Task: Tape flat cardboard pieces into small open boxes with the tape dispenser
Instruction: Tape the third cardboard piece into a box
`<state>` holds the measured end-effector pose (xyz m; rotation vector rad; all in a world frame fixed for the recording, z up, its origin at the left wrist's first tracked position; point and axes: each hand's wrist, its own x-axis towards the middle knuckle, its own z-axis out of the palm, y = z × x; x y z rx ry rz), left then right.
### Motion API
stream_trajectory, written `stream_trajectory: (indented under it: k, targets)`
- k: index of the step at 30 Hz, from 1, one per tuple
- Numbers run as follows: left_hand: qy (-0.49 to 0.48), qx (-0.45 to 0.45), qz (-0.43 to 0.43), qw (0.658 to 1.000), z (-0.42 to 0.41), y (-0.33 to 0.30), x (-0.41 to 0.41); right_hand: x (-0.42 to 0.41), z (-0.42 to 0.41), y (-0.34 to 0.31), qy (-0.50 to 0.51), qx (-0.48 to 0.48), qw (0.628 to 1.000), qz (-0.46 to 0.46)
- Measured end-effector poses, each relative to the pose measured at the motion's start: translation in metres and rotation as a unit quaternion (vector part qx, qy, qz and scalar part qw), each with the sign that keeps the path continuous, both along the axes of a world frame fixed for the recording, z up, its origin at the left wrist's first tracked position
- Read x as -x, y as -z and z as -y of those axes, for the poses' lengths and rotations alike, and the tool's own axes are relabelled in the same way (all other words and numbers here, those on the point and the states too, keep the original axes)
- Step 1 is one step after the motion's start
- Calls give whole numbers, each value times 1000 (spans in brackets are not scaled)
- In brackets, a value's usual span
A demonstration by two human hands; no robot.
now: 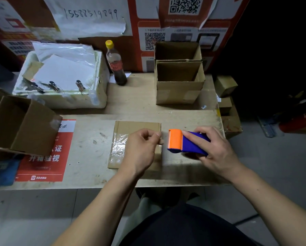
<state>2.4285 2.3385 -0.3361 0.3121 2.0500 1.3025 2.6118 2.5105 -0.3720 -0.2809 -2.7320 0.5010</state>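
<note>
Cardboard dominates your bench: an open corrugated box (pixel 22 125) lies tipped at the far left, beside a red and white printed notice (pixel 47 151) stuck flat to the worn wooden table (pixel 88 144); only part of its Chinese lettering is readable. Behind sit a white foam box (pixel 63 96) with metal clips on its rim and a yellow-capped bottle (pixel 115 63) of dark liquid. At centre, the flat cardboard piece (pixel 123 129) carries a wrinkled strip of clear tape. Your left hand (pixel 139 150) rests on it, thumb and forefinger pinched together near its right edge. Your right hand (pixel 214 148) is wrapped around the tape dispenser (pixel 186 142), orange roller and blue body, just right of the piece. Behind, open taped boxes (pixel 179 82) stand upright.
</note>
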Motion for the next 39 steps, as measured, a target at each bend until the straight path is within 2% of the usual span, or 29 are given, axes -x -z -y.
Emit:
stream_trajectory:
  k: [4, 5, 7, 9, 10, 13, 15, 17, 19, 20, 21, 23, 25, 26, 29, 35, 37, 39]
  targets:
    - [-3, 46, -86, 995, 7, 1, 29, -18, -24, 17, 12, -94, 995, 30]
    - [29, 66, -139, 988, 2, 0, 24, -16, -21, 23, 8, -122, 992, 33]
    - [121, 81, -309, 940, -11, 4, -2, -5, -10, 38, 26, -145, 987, 70]
    - [171, 90, -409, 892, -21, 6, -20, 1, -7, 55, 93, -52, 981, 164]
    - [174, 97, -415, 888, -22, 6, -21, 0, -10, 63, 126, 24, 970, 205]
    - [160, 103, -369, 910, -18, 5, -3, -8, -20, 83, 212, 306, 901, 224]
    - [157, 90, -333, 925, -14, 3, 1, -8, -21, 95, 231, 387, 864, 224]
    - [154, 82, -307, 935, -15, 0, 1, -6, -22, 104, 223, 384, 853, 274]
    - [159, 90, -299, 936, -14, 3, 1, -3, -26, 106, 215, 324, 855, 343]
    - [164, 92, -303, 934, -12, 4, 1, 2, -27, 99, 219, 310, 857, 349]
    - [169, 92, -305, 933, -11, 5, 2, 9, -28, 89, 223, 320, 865, 316]
    - [169, 79, -295, 937, -10, 8, 2, 29, -23, 60, 223, 408, 872, 154]
    - [155, 75, -272, 947, -9, 14, 3, 50, -12, 32, 177, 537, 824, 41]
    - [145, 77, -259, 952, -7, 18, 5, 59, -5, 23, 138, 582, 801, 35]
    - [114, 76, -229, 964, 0, 28, 10, 73, 12, 23, 68, 610, 781, 113]
    - [63, 113, -162, 978, 13, 55, 12, 66, 19, 54, 139, 634, 731, 211]
    - [54, 130, -161, 977, 16, 66, 12, 62, 20, 61, 164, 662, 697, 221]
    - [56, 152, -183, 970, 17, 73, 10, 60, 24, 66, 200, 711, 647, 189]
